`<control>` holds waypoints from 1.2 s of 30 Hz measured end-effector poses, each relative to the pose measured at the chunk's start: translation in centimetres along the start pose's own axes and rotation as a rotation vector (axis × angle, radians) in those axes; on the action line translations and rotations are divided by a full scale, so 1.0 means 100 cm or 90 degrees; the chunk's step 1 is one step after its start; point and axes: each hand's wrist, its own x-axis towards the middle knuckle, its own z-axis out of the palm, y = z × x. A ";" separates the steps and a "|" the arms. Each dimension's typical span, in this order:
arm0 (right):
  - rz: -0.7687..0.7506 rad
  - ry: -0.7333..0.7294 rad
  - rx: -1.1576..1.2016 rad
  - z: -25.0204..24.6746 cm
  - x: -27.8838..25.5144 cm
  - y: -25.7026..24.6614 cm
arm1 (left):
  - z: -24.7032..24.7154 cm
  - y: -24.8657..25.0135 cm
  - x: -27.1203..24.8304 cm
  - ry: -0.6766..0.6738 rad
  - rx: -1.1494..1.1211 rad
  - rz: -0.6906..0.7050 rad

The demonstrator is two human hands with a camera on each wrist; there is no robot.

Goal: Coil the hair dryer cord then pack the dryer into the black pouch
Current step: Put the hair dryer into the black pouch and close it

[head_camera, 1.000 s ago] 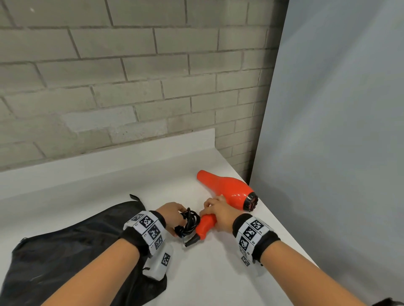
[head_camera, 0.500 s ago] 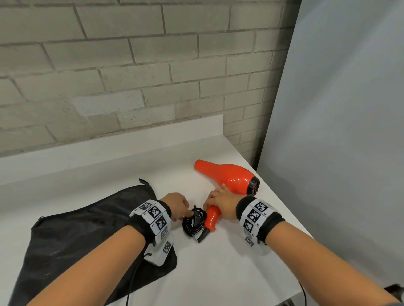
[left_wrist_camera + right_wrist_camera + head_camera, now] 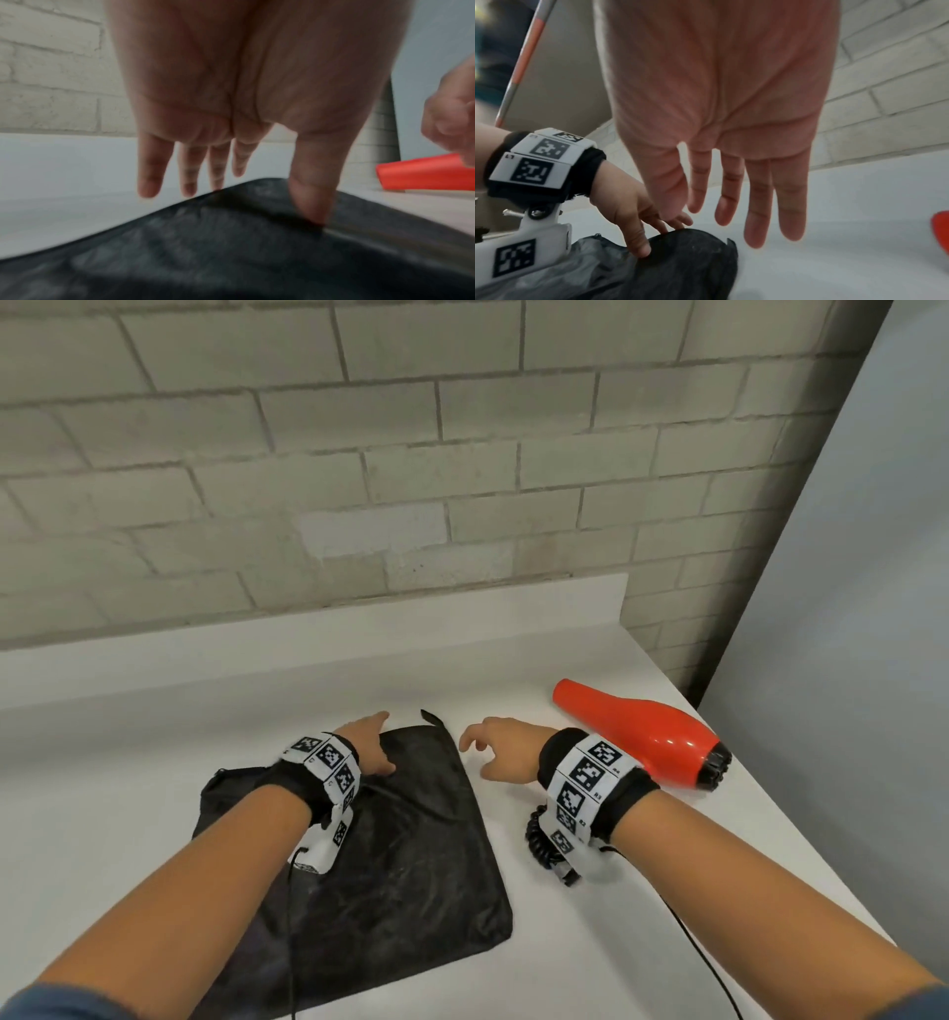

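The orange hair dryer (image 3: 642, 731) lies on the white counter at the right, nozzle pointing left. Its handle is hidden under my right wrist. The black coiled cord (image 3: 539, 834) lies bunched beside that wrist. The black pouch (image 3: 400, 855) lies flat in the middle. My left hand (image 3: 377, 742) rests at the pouch's far edge: in the left wrist view the thumb (image 3: 311, 203) presses the pouch (image 3: 231, 253) and the fingers reach straight past its edge. My right hand (image 3: 475, 755) hovers empty with relaxed fingers between pouch and dryer, its fingers spread (image 3: 757, 213) in the right wrist view.
A brick wall (image 3: 411, 480) with a white upstand runs along the counter's back. A grey panel (image 3: 847, 660) stands at the right, where the counter ends just past the dryer. Thin black cables trail from both wrist cameras over the counter's front.
Both hands have let go of the dryer handle and the coiled cord and moved left. The left hand now touches the pouch; the right hand hangs free beside it.
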 end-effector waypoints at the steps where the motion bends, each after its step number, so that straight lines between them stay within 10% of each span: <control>1: -0.005 -0.005 -0.001 0.001 0.008 -0.007 | 0.002 -0.006 0.003 0.000 -0.012 0.010; 10: -0.022 0.098 0.071 0.006 0.044 -0.024 | -0.009 0.008 -0.010 0.219 -0.177 0.342; 16: 0.100 0.391 0.157 -0.008 0.026 0.001 | -0.033 0.035 -0.047 0.463 -0.311 0.467; 21: 0.060 0.473 0.354 -0.025 -0.001 0.013 | -0.019 0.047 -0.058 0.179 -0.427 0.399; 26: -0.047 0.447 0.469 -0.028 -0.033 0.014 | -0.015 0.034 -0.038 0.343 -0.134 0.156; 30: -0.131 0.482 0.560 -0.029 -0.047 0.012 | -0.009 0.022 -0.016 0.225 0.047 0.092; 33: -0.085 0.503 0.446 -0.031 -0.051 0.013 | -0.007 0.019 -0.005 0.184 -0.200 0.099; 36: 0.005 0.452 0.252 -0.030 -0.052 0.018 | -0.011 0.030 -0.009 0.420 -0.437 0.125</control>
